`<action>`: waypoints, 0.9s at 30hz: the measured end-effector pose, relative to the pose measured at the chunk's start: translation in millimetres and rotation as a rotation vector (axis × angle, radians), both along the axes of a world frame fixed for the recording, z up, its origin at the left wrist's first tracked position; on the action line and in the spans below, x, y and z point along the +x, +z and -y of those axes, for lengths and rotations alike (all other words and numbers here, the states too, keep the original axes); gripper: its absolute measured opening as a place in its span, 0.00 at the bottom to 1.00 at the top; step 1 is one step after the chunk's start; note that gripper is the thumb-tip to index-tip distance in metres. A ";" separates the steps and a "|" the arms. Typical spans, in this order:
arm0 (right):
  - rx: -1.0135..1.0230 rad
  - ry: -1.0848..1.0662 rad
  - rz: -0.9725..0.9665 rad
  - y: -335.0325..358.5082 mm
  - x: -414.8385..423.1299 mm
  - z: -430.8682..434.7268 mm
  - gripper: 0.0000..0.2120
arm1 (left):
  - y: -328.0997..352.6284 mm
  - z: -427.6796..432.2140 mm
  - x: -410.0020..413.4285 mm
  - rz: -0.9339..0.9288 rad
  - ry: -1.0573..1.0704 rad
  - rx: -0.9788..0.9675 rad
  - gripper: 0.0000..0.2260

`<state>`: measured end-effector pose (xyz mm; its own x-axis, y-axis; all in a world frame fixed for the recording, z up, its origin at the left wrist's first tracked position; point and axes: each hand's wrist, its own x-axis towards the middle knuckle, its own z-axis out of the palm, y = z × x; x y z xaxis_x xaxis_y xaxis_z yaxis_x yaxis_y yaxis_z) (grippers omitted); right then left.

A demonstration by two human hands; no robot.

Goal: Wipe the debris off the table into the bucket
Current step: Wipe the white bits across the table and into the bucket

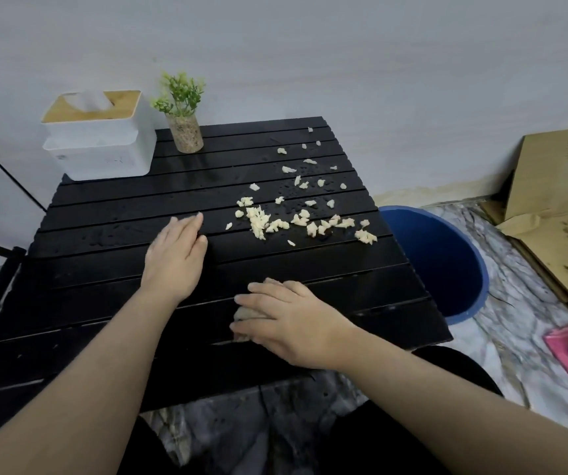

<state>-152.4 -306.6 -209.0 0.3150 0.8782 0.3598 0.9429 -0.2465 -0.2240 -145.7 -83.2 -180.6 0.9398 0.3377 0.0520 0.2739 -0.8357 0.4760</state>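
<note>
The debris [275,217], pale yellowish crumbs, lies scattered over the right centre and upper right of the black slatted tabletop [104,303], thickest in a band at mid-frame and thinning toward the far right corner. None of it looks to have reached the blue bucket [447,262], which stands on the floor just beside the tabletop's right edge, so the wiping seems barely begun and nearly all of it is left. The right hand [293,320], low in the centre of the frame, presses down on a small greyish cloth [245,315], its fingers [258,298] spread flat over it and well short of the crumbs. The left hand [176,255] rests open on the slats, holding nothing, its fingertips near the leftmost crumbs.
</note>
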 end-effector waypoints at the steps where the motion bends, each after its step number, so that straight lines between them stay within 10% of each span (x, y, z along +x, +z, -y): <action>1: -0.024 0.016 0.005 0.0 7.6 -2.5 0.15 | 0.0 -6.8 9.8 -0.008 -0.011 0.005 0.21; 9: 0.108 -0.427 -0.093 7.3 125.2 3.7 0.15 | -23.9 -32.6 52.7 -0.187 -0.049 0.177 0.23; 18: -0.099 -0.091 -0.033 4.2 45.5 -22.6 0.18 | -31.2 -32.7 53.9 -0.160 -0.038 0.205 0.23; 27: 0.185 -0.487 -0.107 13.3 84.1 -29.4 0.15 | -28.5 -31.0 52.2 -0.150 -0.033 0.184 0.23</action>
<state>-68.2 -277.1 -195.7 0.7141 0.5458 0.4383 0.6985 -0.5972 -0.3944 -93.4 -52.3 -209.2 0.9521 0.3042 -0.0312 0.3010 -0.9143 0.2710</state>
